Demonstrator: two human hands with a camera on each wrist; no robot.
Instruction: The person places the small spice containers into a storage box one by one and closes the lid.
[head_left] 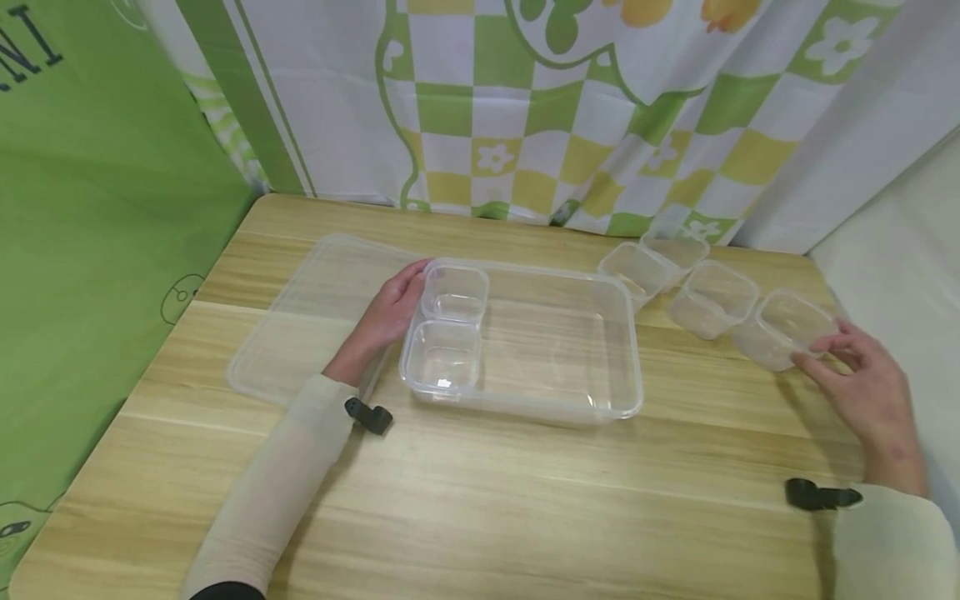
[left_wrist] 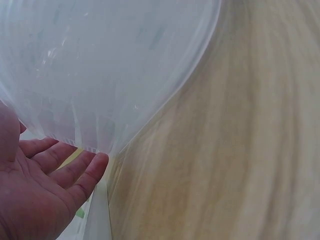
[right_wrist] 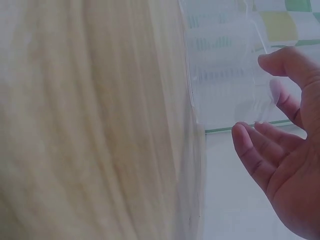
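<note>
A large clear plastic box stands mid-table, with two small clear containers along its left end. My left hand lies against the box's far left corner. In the left wrist view, the fingers of that hand reach nearly straight along the box wall. On the right, my right hand has thumb and fingers around the near right corner of another small container. The right wrist view shows the thumb on one side of this container and the fingers on the other.
More small clear containers stand in a slanting row behind the right one. A flat clear lid lies at the left, partly under my left forearm. Checkered cloth hangs along the back edge of the wooden table.
</note>
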